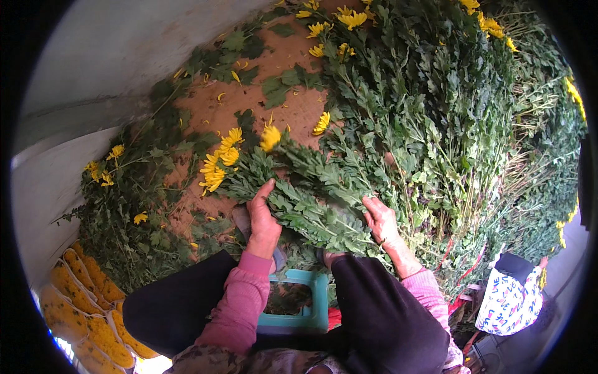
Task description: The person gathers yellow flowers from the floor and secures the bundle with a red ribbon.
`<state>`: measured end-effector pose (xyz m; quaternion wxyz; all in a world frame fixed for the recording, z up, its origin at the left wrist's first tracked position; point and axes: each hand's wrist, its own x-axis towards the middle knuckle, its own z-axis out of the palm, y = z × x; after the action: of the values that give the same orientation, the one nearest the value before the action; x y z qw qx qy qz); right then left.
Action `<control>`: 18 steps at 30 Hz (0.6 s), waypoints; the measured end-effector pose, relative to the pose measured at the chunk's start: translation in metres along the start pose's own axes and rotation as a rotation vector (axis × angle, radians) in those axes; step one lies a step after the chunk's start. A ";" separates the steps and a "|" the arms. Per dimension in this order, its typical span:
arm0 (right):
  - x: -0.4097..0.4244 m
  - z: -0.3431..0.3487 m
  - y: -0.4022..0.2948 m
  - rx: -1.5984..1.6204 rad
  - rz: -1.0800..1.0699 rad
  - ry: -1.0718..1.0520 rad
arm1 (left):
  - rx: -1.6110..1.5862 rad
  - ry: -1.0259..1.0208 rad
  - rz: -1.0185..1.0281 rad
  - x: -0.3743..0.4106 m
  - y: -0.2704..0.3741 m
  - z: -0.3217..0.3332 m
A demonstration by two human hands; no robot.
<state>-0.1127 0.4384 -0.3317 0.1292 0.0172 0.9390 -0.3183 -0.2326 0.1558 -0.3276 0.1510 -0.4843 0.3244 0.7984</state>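
My left hand (263,218) holds a bunch of leafy yellow chrysanthemum stems (308,212) from below, its thumb up along the leaves. Several yellow flower heads (212,173) gather at the bunch's upper left end. With its fingertips, my right hand (381,220) grips another leafy stem (322,170) near its lower end. That stem lies slanted just above the bunch, and its single flower head (270,138) is slightly blurred. Leaves hide part of the right fingers and the bunch's cut ends.
A large heap of chrysanthemum stems (420,107) covers the right side. Leaves and petals litter the brown floor sheet (210,110). More cut stems (135,233) lie left, near wrapped yellow flower bundles (93,308). A turquoise plastic stool (319,304) stands between my knees. Another person (509,299) is at lower right.
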 end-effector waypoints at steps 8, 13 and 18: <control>0.074 -0.053 0.016 -0.145 0.004 0.344 | -0.064 -0.002 -0.022 0.011 -0.004 -0.019; 0.161 -0.062 0.036 -0.212 0.242 0.321 | -0.042 0.058 -0.018 0.009 -0.005 -0.010; 0.157 -0.054 0.016 -0.005 0.271 0.190 | -0.010 0.049 -0.025 0.002 0.001 0.001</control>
<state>-0.2746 0.4756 -0.3399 0.0818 0.1735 0.9367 -0.2928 -0.2345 0.1557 -0.3286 0.1507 -0.5084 0.3178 0.7860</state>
